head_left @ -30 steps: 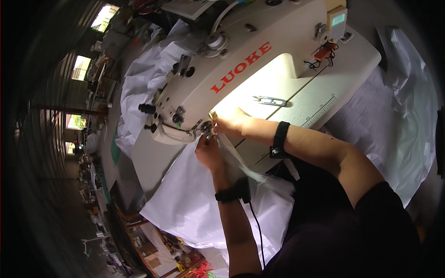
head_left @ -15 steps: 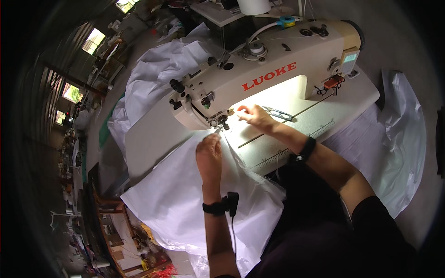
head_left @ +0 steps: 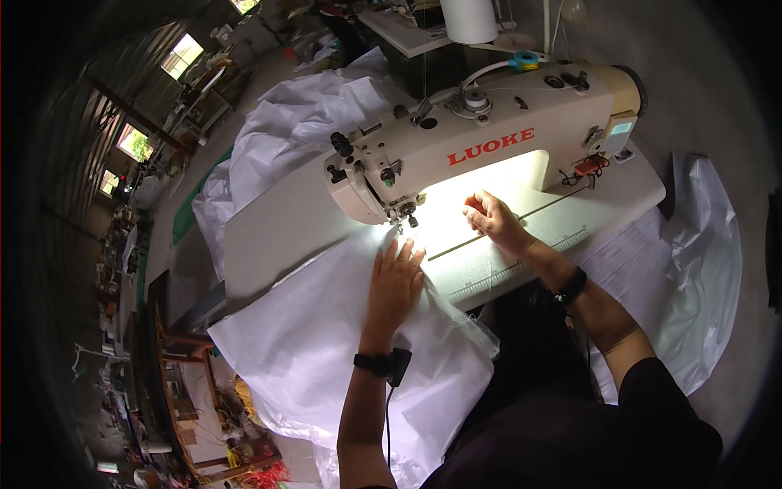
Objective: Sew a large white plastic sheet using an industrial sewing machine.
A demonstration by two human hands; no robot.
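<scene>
My left hand (head_left: 395, 285) lies flat with its fingers spread on a white sheet of fabric (head_left: 326, 326), just in front of the needle and presser foot (head_left: 402, 218) of a sewing machine (head_left: 497, 122). The sheet runs from under the foot down over the table's front edge. Under the machine's lit arm, my right hand (head_left: 495, 224) is held above the bed with its fingers curled together. Whatever they may hold is too small or hidden to make out. The thread snips on the bed are mostly covered by this hand.
More white sheeting (head_left: 301, 122) is heaped behind the machine's left end, and another piece (head_left: 705, 269) hangs at the right. A ruler strip (head_left: 521, 267) marks the table's front edge. A wooden frame (head_left: 183, 359) stands on the left. A white thread cone (head_left: 468, 20) is at the back.
My left hand has gone from bunched fingers near the needle to lying flat on the sheet. My right hand has drawn away from the needle to the right, over the snips.
</scene>
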